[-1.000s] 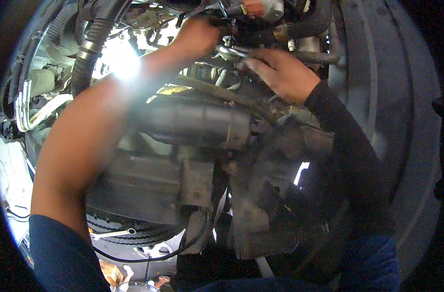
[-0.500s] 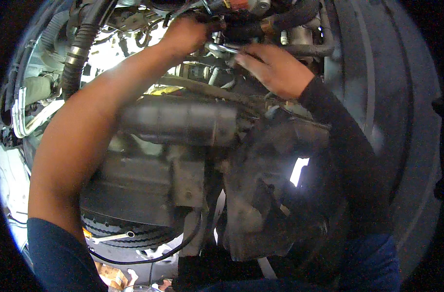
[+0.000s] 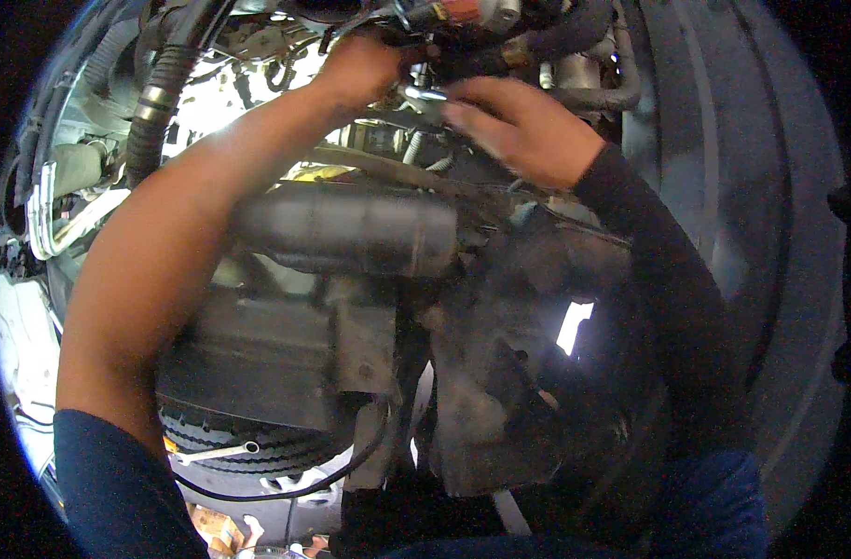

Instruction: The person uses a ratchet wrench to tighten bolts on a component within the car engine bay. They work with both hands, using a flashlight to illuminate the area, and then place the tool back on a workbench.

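At the top middle, my right hand (image 3: 528,130) is closed on the handle of a shiny metal ratchet (image 3: 427,94), whose rounded head points left. A thin metal shaft (image 3: 425,73) rises from about that head toward the dark hoses. Just left of it is my left hand (image 3: 365,70), its fingers curled in among dark parts below an orange-red piece (image 3: 461,11). What those fingers grip is hidden. A dark thick hose (image 3: 467,61) runs right, above my right hand.
Below my hands lies a dark cylindrical housing (image 3: 351,228). A ribbed hose (image 3: 148,121) with a metal clamp stands at left. Lower down, a combination wrench (image 3: 220,454) lies in front of a tyre (image 3: 286,447). A dark panel (image 3: 724,140) closes the right side.
The ratchet's handle has swung slightly, and its head shows more plainly now. My right hand has shifted a little left; my left hand stays at nearly the same spot.
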